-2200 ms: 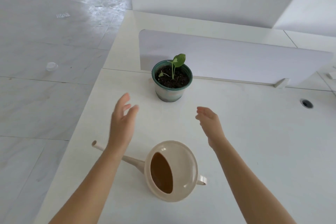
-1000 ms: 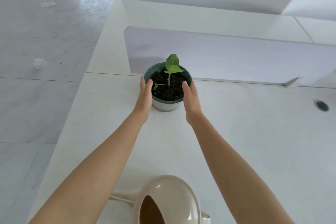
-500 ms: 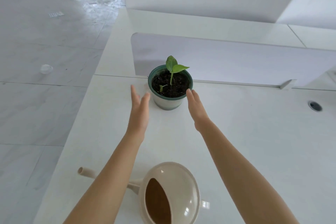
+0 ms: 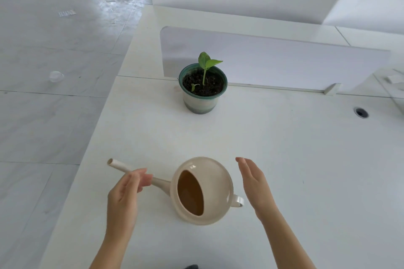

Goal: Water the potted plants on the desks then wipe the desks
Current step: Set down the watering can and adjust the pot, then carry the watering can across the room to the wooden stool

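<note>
Watering can [image 4: 215,172] stands nearest us on the desk [image 4: 284,159], between our hands, its spout [image 4: 119,164] pointing left and its small handle [image 4: 237,201] on the right. Our left hand [image 4: 123,200] hangs with loosely bent fingers over the spout, whether touching we cannot tell; our right hand [image 4: 256,188] is flat and spread just beside the handle, gripping nothing. We judge the can smooth, stiff plastic, heavy if filled and apt to slosh through its wide mouth, so best taken by the handle and kept level. Farther off, the potted plant [image 4: 202,89] stands by the divider [image 4: 284,61]
</note>
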`<state>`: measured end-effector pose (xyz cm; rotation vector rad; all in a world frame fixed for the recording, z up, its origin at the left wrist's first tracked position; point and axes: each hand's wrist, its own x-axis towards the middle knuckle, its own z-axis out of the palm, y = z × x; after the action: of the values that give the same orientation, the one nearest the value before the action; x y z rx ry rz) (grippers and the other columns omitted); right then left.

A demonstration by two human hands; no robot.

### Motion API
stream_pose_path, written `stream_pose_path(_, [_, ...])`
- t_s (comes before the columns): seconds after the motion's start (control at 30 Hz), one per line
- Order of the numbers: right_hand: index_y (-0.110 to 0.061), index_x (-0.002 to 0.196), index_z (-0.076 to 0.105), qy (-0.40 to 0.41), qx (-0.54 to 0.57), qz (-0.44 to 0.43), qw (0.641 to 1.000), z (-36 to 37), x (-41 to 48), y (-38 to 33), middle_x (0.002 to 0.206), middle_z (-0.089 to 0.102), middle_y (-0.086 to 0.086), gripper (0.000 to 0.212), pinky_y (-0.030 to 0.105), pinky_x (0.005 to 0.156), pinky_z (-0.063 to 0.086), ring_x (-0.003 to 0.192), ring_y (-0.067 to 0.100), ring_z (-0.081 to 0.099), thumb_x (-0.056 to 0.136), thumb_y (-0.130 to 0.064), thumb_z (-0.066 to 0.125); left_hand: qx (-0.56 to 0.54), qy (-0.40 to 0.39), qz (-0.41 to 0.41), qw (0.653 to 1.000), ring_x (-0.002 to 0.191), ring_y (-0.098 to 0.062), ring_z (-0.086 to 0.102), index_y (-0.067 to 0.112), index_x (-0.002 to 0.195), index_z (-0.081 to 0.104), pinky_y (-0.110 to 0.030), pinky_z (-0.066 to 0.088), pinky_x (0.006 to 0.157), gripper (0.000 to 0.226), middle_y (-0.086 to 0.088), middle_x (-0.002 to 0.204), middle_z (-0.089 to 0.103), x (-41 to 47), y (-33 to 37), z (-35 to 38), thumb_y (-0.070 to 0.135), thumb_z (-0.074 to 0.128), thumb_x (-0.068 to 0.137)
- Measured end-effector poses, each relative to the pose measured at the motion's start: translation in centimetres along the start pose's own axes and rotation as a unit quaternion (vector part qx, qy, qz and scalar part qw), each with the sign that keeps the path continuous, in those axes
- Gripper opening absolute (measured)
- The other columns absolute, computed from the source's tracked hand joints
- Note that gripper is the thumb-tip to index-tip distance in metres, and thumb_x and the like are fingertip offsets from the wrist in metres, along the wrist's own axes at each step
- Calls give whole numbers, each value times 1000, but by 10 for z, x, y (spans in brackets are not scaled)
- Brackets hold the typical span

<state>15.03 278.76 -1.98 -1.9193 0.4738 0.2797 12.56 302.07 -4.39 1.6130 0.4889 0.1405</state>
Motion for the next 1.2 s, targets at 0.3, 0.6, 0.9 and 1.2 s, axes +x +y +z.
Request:
stream_pose_path(0.3, [-18, 136, 39, 5, -83, -3, 997, 17, -33, 43, 129, 43, -4, 47, 26, 99, 32, 122, 12, 40, 93, -39, 41, -12, 5, -104, 995, 99, -26, 54, 11, 110, 53, -38, 40, 82, 20, -11, 107, 57, 4, -20, -12, 17, 40, 95])
stream_pose_path(0.6, [-22, 89, 56, 24, -66, 6, 998, 26, -29, 64, 95, 57, -3, 35, 26, 76, 42, 96, 17, 53, 85, -55, 44, -135, -99, -140, 976, 103, -16, 53, 21, 103, 53, -34, 37, 88, 13, 4, 102, 57, 18, -21, -12, 20, 43, 94])
stream_pose_path(0.9, [-12, 81, 46, 7, 6, 37, 999, 23, -31, 57, 82, 44, 3, 65, 27, 67, 33, 75, 14, 41, 57, -73, 45, -188, -133, -142, 963, 101, -14, 56, 27, 96, 56, -30, 40, 79, 15, 4, 103, 61, 17, -22, -26, 21, 42, 94])
stream_pose_path(1.2, [-11, 82, 46, -12, 137, 39, 990, 25, -38, 61, 89, 44, 6, 96, 53, 106, 30, 88, 21, 42, 24, -85, 64, -191, -181, -137, 955, 110, -17, 52, 27, 95, 55, -35, 35, 90, 17, 7, 104, 59, 18, -14, -28, 22, 39, 95])
